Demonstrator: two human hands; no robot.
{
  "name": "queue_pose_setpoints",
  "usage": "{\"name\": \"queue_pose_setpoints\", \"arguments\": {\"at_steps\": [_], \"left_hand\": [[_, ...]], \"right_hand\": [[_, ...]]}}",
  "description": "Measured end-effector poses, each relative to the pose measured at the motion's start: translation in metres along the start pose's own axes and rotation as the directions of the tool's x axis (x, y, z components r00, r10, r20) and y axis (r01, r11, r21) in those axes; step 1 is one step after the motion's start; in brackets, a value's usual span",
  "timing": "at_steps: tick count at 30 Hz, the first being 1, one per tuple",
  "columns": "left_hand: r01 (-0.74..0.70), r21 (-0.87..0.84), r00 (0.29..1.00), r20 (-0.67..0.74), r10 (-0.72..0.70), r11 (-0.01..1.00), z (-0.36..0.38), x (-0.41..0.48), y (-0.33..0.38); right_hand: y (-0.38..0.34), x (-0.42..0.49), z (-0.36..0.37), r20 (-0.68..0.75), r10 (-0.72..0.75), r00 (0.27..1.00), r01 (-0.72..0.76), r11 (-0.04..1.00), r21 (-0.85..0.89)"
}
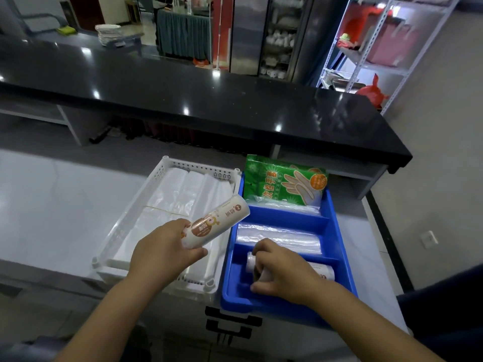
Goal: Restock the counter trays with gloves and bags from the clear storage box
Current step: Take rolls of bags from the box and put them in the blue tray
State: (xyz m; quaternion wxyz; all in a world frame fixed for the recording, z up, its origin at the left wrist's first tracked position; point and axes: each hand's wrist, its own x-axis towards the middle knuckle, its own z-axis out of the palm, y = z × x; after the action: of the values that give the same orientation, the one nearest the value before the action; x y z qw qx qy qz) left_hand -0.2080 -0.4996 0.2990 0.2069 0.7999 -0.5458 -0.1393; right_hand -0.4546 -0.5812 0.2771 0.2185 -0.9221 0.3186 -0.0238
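My left hand [167, 253] grips a white bag roll with a brown label [218, 222], held tilted above the gap between the two trays. My right hand [283, 270] curls over a second bag roll [320, 271] lying in the nearest compartment of the blue tray [342, 246]. The middle compartment holds a stack of clear plastic bags [279, 237]. A green pack of disposable gloves [285, 182] leans in the farthest compartment. The white perforated tray [167, 165] to the left holds folded white plastic bags [183, 197].
Both trays sit on a pale counter [52, 218]. A raised black glossy counter [183, 100] runs across behind them. A grey wall [431, 178] with a socket lies to the right, metal shelving [366, 48] beyond. A clear box with black latches [232, 325] is below the trays.
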Motion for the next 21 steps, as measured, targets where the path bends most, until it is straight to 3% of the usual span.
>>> {"name": "queue_pose_setpoints", "arguments": {"at_steps": [3, 6, 9, 13, 16, 18, 21], "left_hand": [[-0.049, -0.009, 0.999, 0.025, 0.049, 0.999, 0.005, 0.009, 0.010], [-0.114, -0.020, 0.992, 0.043, 0.115, 0.993, 0.012, 0.015, 0.024], [-0.201, -0.018, 0.977, 0.071, 0.202, 0.979, 0.021, 0.021, 0.041], [-0.321, 0.000, 0.935, 0.157, 0.317, 0.947, 0.035, 0.025, 0.062], [-0.370, 0.007, 0.909, 0.207, 0.361, 0.929, 0.045, 0.024, 0.074], [-0.416, 0.006, 0.881, 0.252, 0.401, 0.909, 0.050, 0.023, 0.081], [-0.537, 0.011, 0.800, 0.324, 0.505, 0.843, 0.061, 0.018, 0.093]], "right_hand": [[0.004, -0.022, -0.011, -0.233, 0.127, 0.964, -0.070, 0.968, 0.240], [0.012, -0.040, -0.012, -0.439, 0.283, 0.853, -0.087, 0.906, 0.415], [0.020, -0.054, -0.009, -0.448, 0.432, 0.783, -0.222, 0.866, 0.448], [0.028, -0.072, -0.003, -0.404, 0.517, 0.755, -0.364, 0.842, 0.397], [0.029, -0.088, -0.009, -0.442, 0.577, 0.687, -0.229, 0.749, 0.621], [0.027, -0.096, -0.022, -0.525, 0.630, 0.572, -0.093, 0.686, 0.721], [0.029, -0.106, -0.042, -0.659, 0.653, 0.374, -0.004, 0.712, 0.702]]}}
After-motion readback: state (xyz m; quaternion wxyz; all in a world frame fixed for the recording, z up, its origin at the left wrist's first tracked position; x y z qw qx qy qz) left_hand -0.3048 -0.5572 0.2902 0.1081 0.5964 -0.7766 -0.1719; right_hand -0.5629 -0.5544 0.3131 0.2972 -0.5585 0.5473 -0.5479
